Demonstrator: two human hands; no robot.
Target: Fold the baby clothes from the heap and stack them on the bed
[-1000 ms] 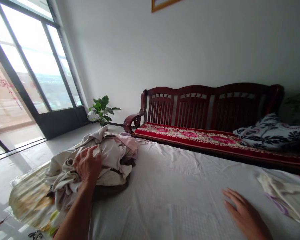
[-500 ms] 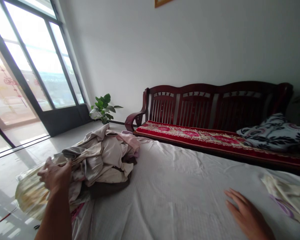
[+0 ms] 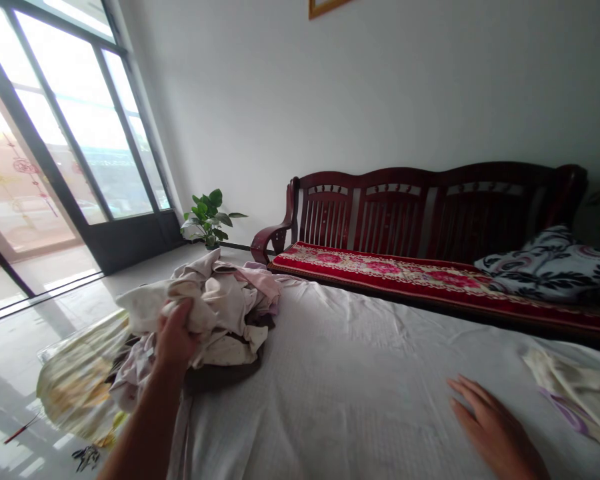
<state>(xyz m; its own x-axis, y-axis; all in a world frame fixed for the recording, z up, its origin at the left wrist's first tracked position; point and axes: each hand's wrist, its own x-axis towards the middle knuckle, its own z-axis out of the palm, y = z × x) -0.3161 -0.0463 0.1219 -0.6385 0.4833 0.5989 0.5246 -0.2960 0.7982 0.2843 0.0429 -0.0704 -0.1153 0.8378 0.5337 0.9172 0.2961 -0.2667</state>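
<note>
A heap of crumpled clothes (image 3: 240,300) in white, beige and pink lies at the left end of the surface spread with a white sheet (image 3: 330,373). My left hand (image 3: 177,337) is closed on a whitish garment (image 3: 147,303) at the heap's near left side; the garment's full shape is hidden in the folds. My right hand (image 3: 490,417) rests on the sheet at the lower right, fingers stretched out, holding nothing. Farther right is a folded cream garment (image 3: 575,390) with a lilac edge, apart from my right hand.
Behind the sheet stands a dark red wooden sofa (image 3: 390,213) with a red floral cushion (image 3: 380,267). A patterned black-and-white cloth (image 3: 555,267) lies on its right end. At left are a yellowish clear bag (image 3: 75,387), keys (image 3: 85,458) and a potted plant (image 3: 211,217).
My left hand has moved right and closed on a whitish garment, pulling its folds up. More of the bag and the keys now shows. The right hand has stayed still.
</note>
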